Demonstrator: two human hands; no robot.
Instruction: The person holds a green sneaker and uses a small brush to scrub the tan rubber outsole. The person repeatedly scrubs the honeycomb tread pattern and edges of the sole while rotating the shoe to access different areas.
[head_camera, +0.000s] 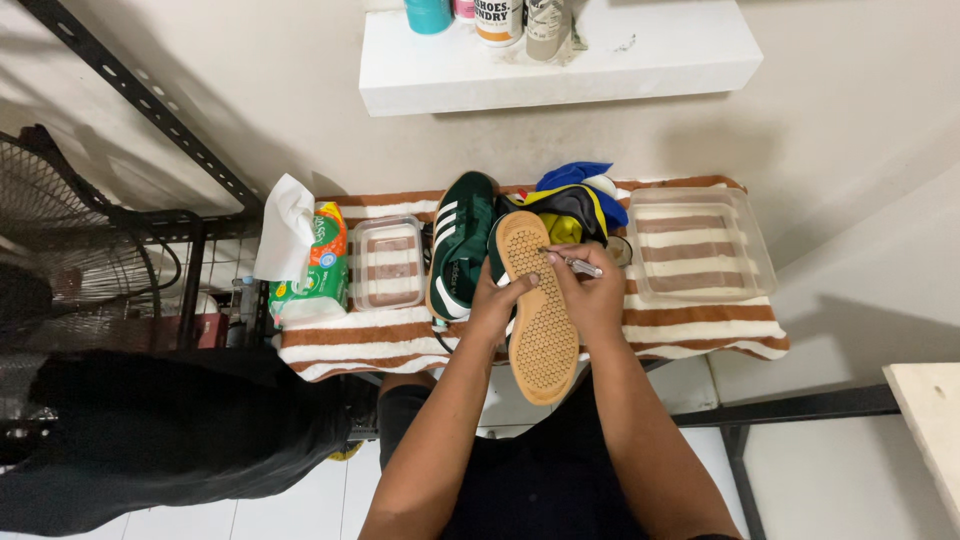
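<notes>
Tan rubber sole (541, 320) is facing up, because the left hand (497, 303) is holding a green shoe upside down in the middle of the table, its grip wrapping tight around the shoe's side. The right hand (590, 293) is pinching a thin metal tool (577, 265) and poking its tip at the sole's toe end, at about 12 o'clock. It looks like dirt is being picked out of the grooves. Picking further down the sole would need slow, careful little pokes. Another green shoe (458, 247) is lying at 10 o'clock on the striped towel (360, 342).
</notes>
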